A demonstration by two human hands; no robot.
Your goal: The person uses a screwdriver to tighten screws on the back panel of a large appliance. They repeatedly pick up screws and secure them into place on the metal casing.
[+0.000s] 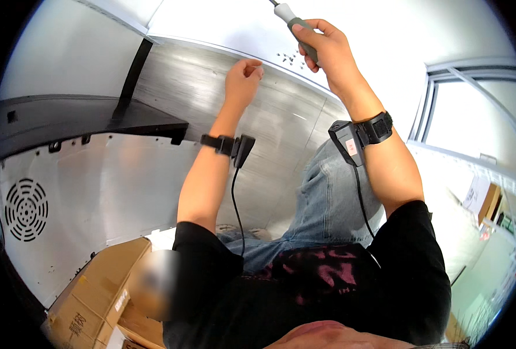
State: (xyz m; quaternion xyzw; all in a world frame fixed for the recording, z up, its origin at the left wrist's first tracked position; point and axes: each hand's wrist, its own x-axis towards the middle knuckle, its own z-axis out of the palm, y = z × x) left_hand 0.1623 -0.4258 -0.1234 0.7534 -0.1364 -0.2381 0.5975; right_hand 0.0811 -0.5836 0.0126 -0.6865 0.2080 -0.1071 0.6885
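Note:
My right hand (pixel 327 49) is wrapped around the handle of a screwdriver (pixel 296 24), dark grey with a pale collar. Its shaft points up and left and runs out of the picture at the top. Just left of that hand, several small dark screws (pixel 293 59) lie scattered on a white surface (pixel 229 26). By the near edge of this surface is my left hand (pixel 244 81), its fingers curled in and the thumb and fingertips close together. Whatever it may pinch is too small or hidden to make out.
At the left stands a metal housing (pixel 95 180) with a round slotted vent and a black frame (pixel 95 119). Cardboard boxes (pixel 95 285) sit at the lower left. Cabled black devices (pixel 243 150) are strapped to both wrists. A metal frame (pixel 429 104) rises at the right.

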